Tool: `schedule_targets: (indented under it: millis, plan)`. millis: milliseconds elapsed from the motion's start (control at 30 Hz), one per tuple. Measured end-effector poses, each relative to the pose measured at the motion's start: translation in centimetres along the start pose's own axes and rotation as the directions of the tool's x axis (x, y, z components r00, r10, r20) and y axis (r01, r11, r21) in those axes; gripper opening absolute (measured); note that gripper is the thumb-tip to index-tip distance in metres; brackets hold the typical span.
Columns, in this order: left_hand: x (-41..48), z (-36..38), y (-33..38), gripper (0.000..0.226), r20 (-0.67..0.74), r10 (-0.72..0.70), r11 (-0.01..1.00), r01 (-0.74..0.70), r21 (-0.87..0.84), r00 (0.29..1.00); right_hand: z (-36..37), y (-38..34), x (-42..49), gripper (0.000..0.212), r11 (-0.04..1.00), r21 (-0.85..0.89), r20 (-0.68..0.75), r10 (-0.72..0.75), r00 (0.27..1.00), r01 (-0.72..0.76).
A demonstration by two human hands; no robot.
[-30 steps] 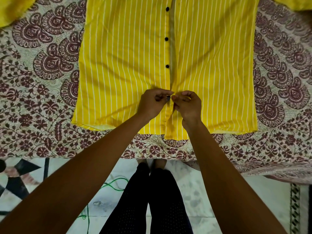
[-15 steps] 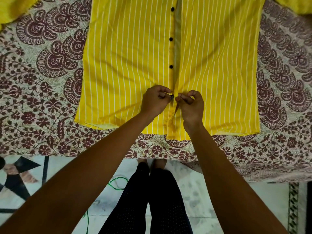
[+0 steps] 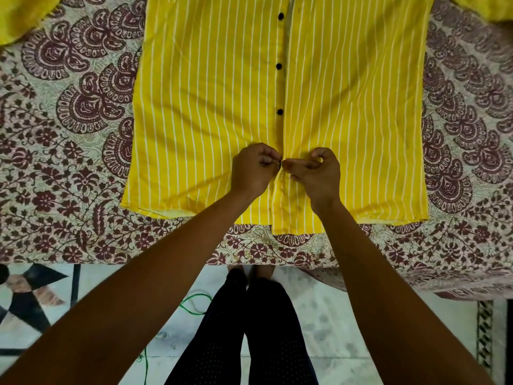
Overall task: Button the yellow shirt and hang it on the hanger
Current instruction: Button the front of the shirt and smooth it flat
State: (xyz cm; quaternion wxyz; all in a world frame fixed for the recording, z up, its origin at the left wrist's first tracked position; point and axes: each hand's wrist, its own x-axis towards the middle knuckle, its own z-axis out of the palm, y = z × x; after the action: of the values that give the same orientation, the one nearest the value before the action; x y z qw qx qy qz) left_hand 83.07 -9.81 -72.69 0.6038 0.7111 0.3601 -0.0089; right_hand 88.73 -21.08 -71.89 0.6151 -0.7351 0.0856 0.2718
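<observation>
A yellow shirt [image 3: 200, 101] with thin white stripes lies flat, front up, on a patterned bedspread [image 3: 66, 151]. Three black buttons [image 3: 279, 112] run down its centre placket above my hands, each sitting through the left front panel. My left hand [image 3: 251, 169] pinches the left placket edge at a small dark button near the hem. Facing it, my right hand [image 3: 316, 170] pinches the right placket edge, thumb tip touching that same spot. The lowest button is mostly hidden between my fingertips. No hanger is in view.
The bed's near edge [image 3: 166, 259] runs across the frame, with tiled floor [image 3: 319, 315] below it and my legs in dark trousers [image 3: 249, 329] standing there. A green cord [image 3: 191, 301] lies on the floor. Yellow sleeves [image 3: 25, 15] show at the top corners.
My hands stay at the lowest button near the hem. The right hand's fingers have loosened and spread a little, with the thumb now pointing toward the left hand.
</observation>
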Motion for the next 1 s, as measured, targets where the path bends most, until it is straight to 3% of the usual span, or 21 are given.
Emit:
schedule_targets:
  millis: [133, 200, 400, 567, 667, 833, 900, 1000]
  plan:
    - [0.3, 0.1, 0.7, 0.002, -0.035, -0.096, 0.995, 0.095, -0.03, 0.995, 0.6, -0.6, 0.6, 0.049, 0.949, -0.286, 0.012, -0.133, 0.991, 0.131]
    - [0.4, 0.0, 0.9, 0.013, -0.034, -0.123, 0.991, 0.121, -0.058, 0.992, 1.1, -0.8, 0.3, 0.044, 0.895, -0.399, -0.009, -0.22, 0.976, 0.198]
    - [0.6, 0.3, 0.7, 0.034, -0.087, -0.14, 0.988, 0.133, -0.081, 0.986, 1.2, -0.6, -0.3, 0.046, 0.855, -0.445, 0.012, -0.292, 0.956, 0.266]
    - [0.6, 0.1, 0.2, 0.037, -0.081, -0.06, 0.994, 0.052, -0.094, 0.995, 0.9, -0.6, 0.0, 0.046, 0.939, -0.316, -0.002, -0.143, 0.99, 0.135]
    - [0.3, 0.0, -0.4, 0.038, -0.051, -0.021, 0.993, 0.015, -0.113, 0.998, 1.0, -1.2, 0.6, 0.045, 0.989, -0.127, -0.037, 0.074, 0.997, -0.078]
    - [0.1, 0.1, -1.0, 0.044, -0.052, 0.126, 0.992, -0.126, 0.012, 0.991, 0.9, -2.1, 1.3, 0.04, 0.924, 0.063, 0.054, 0.375, 0.925, -0.378]
    - [0.1, 0.2, -0.8, 0.043, -0.075, 0.144, 0.99, -0.143, 0.02, 0.987, 0.9, -2.4, 1.4, 0.038, 0.902, 0.065, 0.079, 0.421, 0.904, -0.426]
    - [-0.5, 0.1, -0.3, 0.028, -0.097, 0.155, 0.987, -0.15, 0.055, 0.983, 1.0, -2.1, 1.4, 0.037, 0.952, -0.007, -0.015, 0.307, 0.952, -0.307]
